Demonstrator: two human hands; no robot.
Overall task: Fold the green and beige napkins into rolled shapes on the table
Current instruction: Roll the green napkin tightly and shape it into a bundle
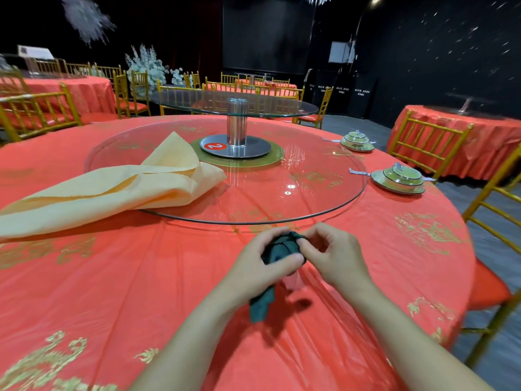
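Note:
A dark green napkin (pixel 277 249) is bunched between both hands above the red tablecloth (pixel 141 292). My left hand (pixel 259 266) wraps around its rolled upper part, and a loose tail hangs down below the palm. My right hand (pixel 335 256) pinches the napkin's top edge with its fingertips. The beige napkin (pixel 112 187) lies loosely folded at the left, partly on the glass turntable (pixel 310 198) and partly on the cloth.
The turntable's metal post (pixel 236 128) carries a second glass tier. Two covered green dish sets (pixel 399 179) (pixel 356 141) sit at the table's right edge. Gold chairs (pixel 428 142) ring this table and the red tables behind.

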